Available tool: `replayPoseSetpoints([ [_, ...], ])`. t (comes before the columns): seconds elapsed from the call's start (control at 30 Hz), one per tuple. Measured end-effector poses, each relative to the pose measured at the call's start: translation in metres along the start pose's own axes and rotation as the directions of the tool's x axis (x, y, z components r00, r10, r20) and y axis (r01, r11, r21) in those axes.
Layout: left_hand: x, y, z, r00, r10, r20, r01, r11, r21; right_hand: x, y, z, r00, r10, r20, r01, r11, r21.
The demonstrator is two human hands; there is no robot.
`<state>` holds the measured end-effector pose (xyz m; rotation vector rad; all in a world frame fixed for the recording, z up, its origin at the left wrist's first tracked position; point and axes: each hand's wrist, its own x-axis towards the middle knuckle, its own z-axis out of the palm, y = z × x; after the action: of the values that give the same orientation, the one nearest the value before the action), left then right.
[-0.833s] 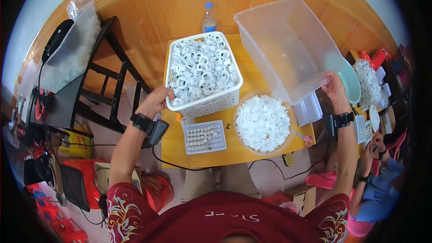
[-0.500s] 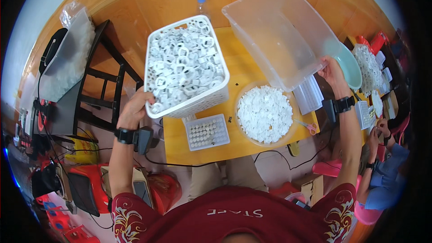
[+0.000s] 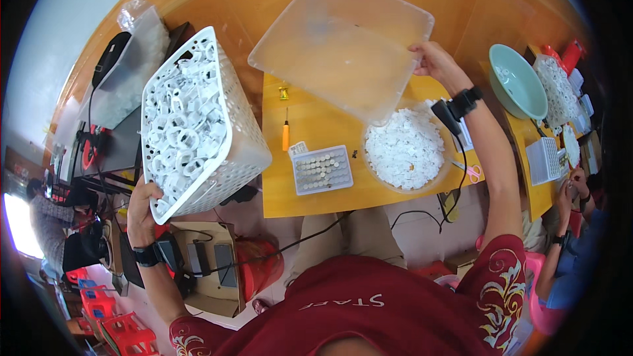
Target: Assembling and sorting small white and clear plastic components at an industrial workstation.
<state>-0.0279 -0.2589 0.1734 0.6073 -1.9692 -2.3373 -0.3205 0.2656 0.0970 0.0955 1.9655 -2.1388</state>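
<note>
My left hand [image 3: 142, 214] grips the lower corner of a white perforated plastic basket [image 3: 244, 151]. Heaped white ring-shaped plastic parts [image 3: 181, 128] fill the basket, which tilts at the left, beyond the table's left edge. With my right hand [image 3: 435, 62] I pinch the right edge of a translucent plastic bin [image 3: 343, 53], held at an angle above the back of the table. Its lower corner hangs by a round clear bowl full of small white pieces [image 3: 403, 148]. Left of that bowl, a small tray [image 3: 323, 190] holds rows of round pale pieces.
On the yellow table [image 3: 283, 201] lie an orange-handled screwdriver [image 3: 286, 137] and pink-handled scissors [image 3: 473, 173]. A teal basin [image 3: 517, 82] stands at the right, near a co-worker's hands [image 3: 572, 188]. An open cardboard box [image 3: 217, 293] and black cables are below left.
The basket has moved left off the table and tilted. The translucent bin has swung left and turned, uncovering the teal basin. The screwdriver now shows where the basket was.
</note>
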Motion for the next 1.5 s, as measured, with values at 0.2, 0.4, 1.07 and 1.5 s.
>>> replayPoseSetpoints([
  [0.2,-0.040,0.002,-0.009,0.998,0.043,-0.042,-0.045,0.998,-0.046,0.033,0.005,0.030,0.993,0.035,0.109,-0.023,0.993,-0.112],
  [0.4,-0.047,-0.007,-0.013,0.999,0.033,-0.014,-0.035,0.986,-0.161,0.027,-0.009,0.028,0.996,0.078,0.043,-0.069,0.984,-0.166],
  [1.07,-0.025,0.007,0.032,0.982,0.031,0.186,-0.008,0.992,-0.123,0.058,-0.024,0.053,0.958,-0.252,-0.137,0.119,0.784,-0.609],
  [1.5,0.085,0.060,0.091,0.955,-0.145,0.260,0.075,0.962,0.263,-0.162,-0.063,0.193,0.037,-0.833,0.552,0.839,-0.274,-0.469],
])
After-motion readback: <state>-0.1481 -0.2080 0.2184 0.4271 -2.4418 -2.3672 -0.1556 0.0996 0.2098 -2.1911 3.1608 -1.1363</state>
